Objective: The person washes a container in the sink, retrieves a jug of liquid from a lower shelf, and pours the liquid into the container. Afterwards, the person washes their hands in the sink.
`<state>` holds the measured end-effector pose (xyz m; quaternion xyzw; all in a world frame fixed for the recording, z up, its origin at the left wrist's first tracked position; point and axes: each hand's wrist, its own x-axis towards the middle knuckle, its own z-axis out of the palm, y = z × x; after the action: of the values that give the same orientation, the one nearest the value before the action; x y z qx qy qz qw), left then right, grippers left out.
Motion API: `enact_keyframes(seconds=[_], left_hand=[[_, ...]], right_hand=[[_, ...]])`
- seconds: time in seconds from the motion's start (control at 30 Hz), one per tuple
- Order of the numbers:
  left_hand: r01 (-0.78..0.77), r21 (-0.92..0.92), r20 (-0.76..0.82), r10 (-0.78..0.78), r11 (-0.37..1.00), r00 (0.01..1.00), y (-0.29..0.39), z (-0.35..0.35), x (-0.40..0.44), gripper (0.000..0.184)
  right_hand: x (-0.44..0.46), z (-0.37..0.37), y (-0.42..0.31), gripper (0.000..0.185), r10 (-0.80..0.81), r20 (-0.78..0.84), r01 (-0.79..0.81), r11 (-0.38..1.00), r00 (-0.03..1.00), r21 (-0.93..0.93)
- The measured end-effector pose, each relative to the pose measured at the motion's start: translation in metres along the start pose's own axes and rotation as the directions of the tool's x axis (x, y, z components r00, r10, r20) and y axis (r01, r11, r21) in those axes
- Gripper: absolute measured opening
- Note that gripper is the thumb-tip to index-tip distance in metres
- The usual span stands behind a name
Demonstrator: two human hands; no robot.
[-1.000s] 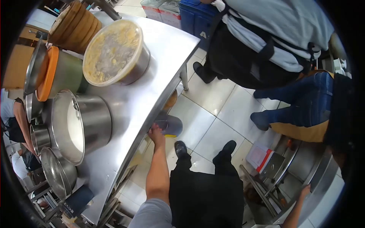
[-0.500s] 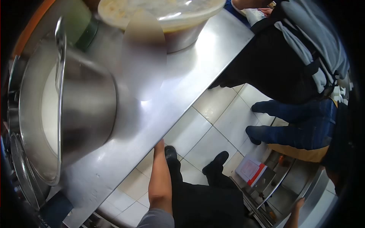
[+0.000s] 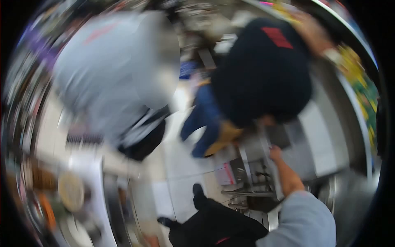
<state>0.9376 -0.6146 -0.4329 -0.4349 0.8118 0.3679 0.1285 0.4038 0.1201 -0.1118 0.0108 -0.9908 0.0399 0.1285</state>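
Observation:
My right hand [image 3: 275, 153] reaches forward at the end of a grey sleeve, beside a steel kitchen unit [image 3: 255, 193] with a rail along its front. Its fingers are smeared by motion, and I cannot make out anything in them. Low at the bottom edge, my left hand [image 3: 151, 240] shows only in part, to the right of the steel table [image 3: 92, 173]; its fingers are blurred too. On that table stand a covered round container [image 3: 70, 191] and a large pot [image 3: 76, 232] with white contents.
A person in a grey shirt [image 3: 107, 66] stands ahead on the left. Another in a dark shirt [image 3: 263, 78] bends over the right-hand counter [image 3: 325, 136]. A white and red box [image 3: 225, 173] sits low by the unit. Pale tiles [image 3: 181, 160] cover the floor.
The view has swung right and up, blurring the picture. The steel table now lies at lower left, and both co-workers are ahead. My right arm shows more fully; my left has dropped toward the bottom edge.

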Motion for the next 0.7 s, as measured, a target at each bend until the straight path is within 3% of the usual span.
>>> enact_keyframes(seconds=[0.03, 0.07, 0.1, 0.13, 0.2, 0.27, 0.3, 0.33, 0.47, 0.53, 0.7], left_hand=[[0.022, -0.117, 0.091, -0.012, 0.993, 0.996, 0.07, -0.033, 0.002, 0.051], [-0.037, -0.13, 0.138, 0.055, 0.991, 0.989, 0.128, -0.057, 0.01, 0.051], [-0.106, -0.122, 0.177, 0.127, 0.987, 0.976, 0.19, -0.074, 0.02, 0.05], [-0.179, -0.102, 0.211, 0.197, 0.979, 0.957, 0.251, -0.093, 0.023, 0.05], [-0.293, -0.061, 0.254, 0.299, 0.954, 0.92, 0.358, -0.121, 0.021, 0.05], [-0.371, -0.025, 0.285, 0.362, 0.928, 0.888, 0.445, -0.14, 0.016, 0.05], [-0.4, -0.017, 0.294, 0.387, 0.916, 0.874, 0.476, -0.148, 0.01, 0.049], [-0.418, 0.001, 0.302, 0.398, 0.909, 0.866, 0.506, -0.151, 0.006, 0.049], [-0.425, 0.048, 0.304, 0.392, 0.904, 0.868, 0.578, -0.159, -0.005, 0.049], [-0.403, 0.077, 0.301, 0.364, 0.912, 0.881, 0.592, -0.16, -0.009, 0.048], [-0.325, 0.119, 0.284, 0.281, 0.938, 0.917, 0.6, -0.164, -0.013, 0.047]], right_hand=[[0.019, -0.013, -0.012, 0.024, 0.258, -0.084, -0.252, 0.965, 0.963, 0.073], [0.043, -0.027, -0.015, 0.018, 0.488, -0.101, -0.417, 0.821, 0.867, 0.39], [0.063, -0.05, -0.029, 0.014, 0.583, -0.203, -0.393, 0.727, 0.787, 0.564], [0.088, -0.052, -0.018, 0.014, 0.752, -0.19, -0.467, 0.564, 0.631, 0.681], [0.129, -0.042, 0.013, 0.023, 0.877, 0.098, -0.276, 0.041, 0.471, 0.96], [0.161, -0.066, 0.01, 0.035, 0.806, 0.333, -0.022, -0.37, 0.49, 0.929], [0.178, -0.072, 0.008, 0.038, 0.743, 0.39, -0.011, -0.459, 0.544, 0.889], [0.195, -0.065, 0.012, 0.042, 0.674, 0.439, -0.009, -0.54, 0.594, 0.842], [0.281, -0.051, 0.013, 0.037, 0.659, 0.394, 0.107, -0.585, 0.641, 0.804], [0.32, -0.053, 0.016, 0.045, 0.524, 0.344, 0.161, -0.697, 0.779, 0.699], [0.373, -0.05, 0.022, 0.031, 0.355, 0.421, -0.05, -0.712, 0.835, 0.7]])
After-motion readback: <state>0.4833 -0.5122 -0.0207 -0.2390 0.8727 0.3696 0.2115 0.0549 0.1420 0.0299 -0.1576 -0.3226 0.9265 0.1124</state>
